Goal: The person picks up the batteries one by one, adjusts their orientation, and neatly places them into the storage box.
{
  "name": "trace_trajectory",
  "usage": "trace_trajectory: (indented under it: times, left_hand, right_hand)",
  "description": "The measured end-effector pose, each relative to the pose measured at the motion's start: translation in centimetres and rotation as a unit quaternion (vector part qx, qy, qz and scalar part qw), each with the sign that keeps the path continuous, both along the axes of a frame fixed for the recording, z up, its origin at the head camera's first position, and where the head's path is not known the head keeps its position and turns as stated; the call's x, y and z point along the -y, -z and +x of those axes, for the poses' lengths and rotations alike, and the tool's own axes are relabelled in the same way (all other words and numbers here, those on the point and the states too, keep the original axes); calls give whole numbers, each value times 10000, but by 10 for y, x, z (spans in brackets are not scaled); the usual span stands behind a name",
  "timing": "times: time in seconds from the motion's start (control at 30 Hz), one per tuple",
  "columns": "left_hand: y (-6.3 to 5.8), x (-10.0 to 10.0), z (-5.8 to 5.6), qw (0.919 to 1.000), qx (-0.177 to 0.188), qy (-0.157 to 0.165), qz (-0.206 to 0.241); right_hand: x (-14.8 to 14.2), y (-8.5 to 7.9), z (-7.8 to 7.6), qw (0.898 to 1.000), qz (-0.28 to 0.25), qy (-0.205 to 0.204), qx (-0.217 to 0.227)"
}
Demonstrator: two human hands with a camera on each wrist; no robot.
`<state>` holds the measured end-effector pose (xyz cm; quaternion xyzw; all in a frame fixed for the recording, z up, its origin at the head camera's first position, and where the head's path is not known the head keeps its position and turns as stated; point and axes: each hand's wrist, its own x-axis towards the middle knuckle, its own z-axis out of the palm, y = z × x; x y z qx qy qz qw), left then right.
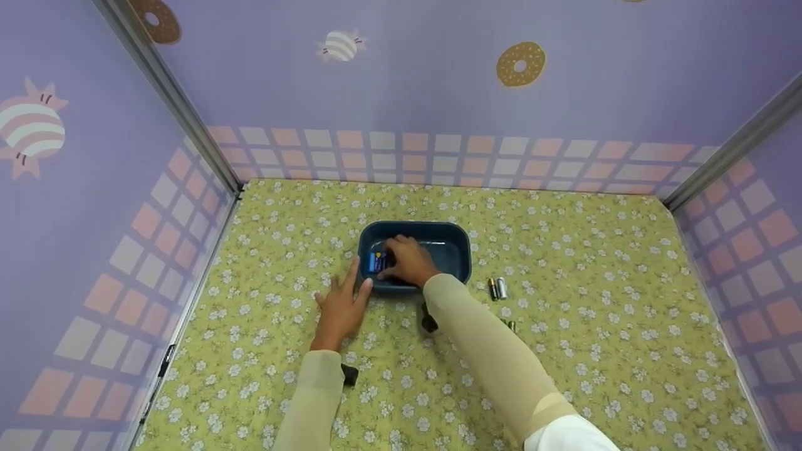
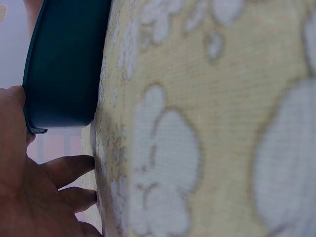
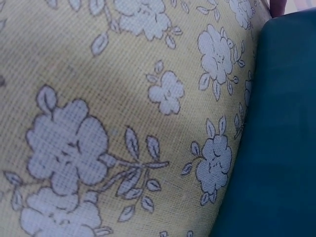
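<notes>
A dark teal plastic basin (image 1: 448,250) stands on the flowered cloth. My right hand (image 1: 410,262) reaches down into it, thumb and fingers curled about a battery at the left end; the hand covers most of that battery. Beside the fingertips lie blue-purple batteries (image 1: 376,262), side by side on the basin floor. My left hand (image 1: 341,310) is spread at the basin's near left corner. In the left wrist view, the left thumb (image 2: 17,96) is at the basin rim and the other fingers (image 2: 69,169) reach down to the cloth.
Right of the basin, a black-and-copper battery (image 1: 493,289) and a silver battery (image 1: 502,288) lie together. Nearer, another small battery (image 1: 512,326) shows partly behind the right sleeve (image 1: 495,351). Purple patterned walls (image 1: 432,81) enclose the cloth-covered surface (image 1: 595,282) at the back and sides.
</notes>
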<state>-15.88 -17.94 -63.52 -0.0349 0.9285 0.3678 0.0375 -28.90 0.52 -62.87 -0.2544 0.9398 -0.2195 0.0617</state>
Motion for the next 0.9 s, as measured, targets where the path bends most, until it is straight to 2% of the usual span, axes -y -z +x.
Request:
trace_trajectory:
  times: [0.23,0.47,0.8,0.9]
  left_hand:
    - [-2,0,1,10000,6,8,24]
    - [-1,0,1,10000,-7,36,58]
    - [0,1,-1,10000,-46,17,32]
    - [0,1,0,10000,68,-27,26]
  right_hand:
    - [-2,-2,0,9997,-179,20,161]
    - [-7,-9,0,9953,-861,5,432]
    - [-27,-42,-5,9905,-1360,-64,211]
    - [-38,-53,-6,9893,-1456,-78,64]
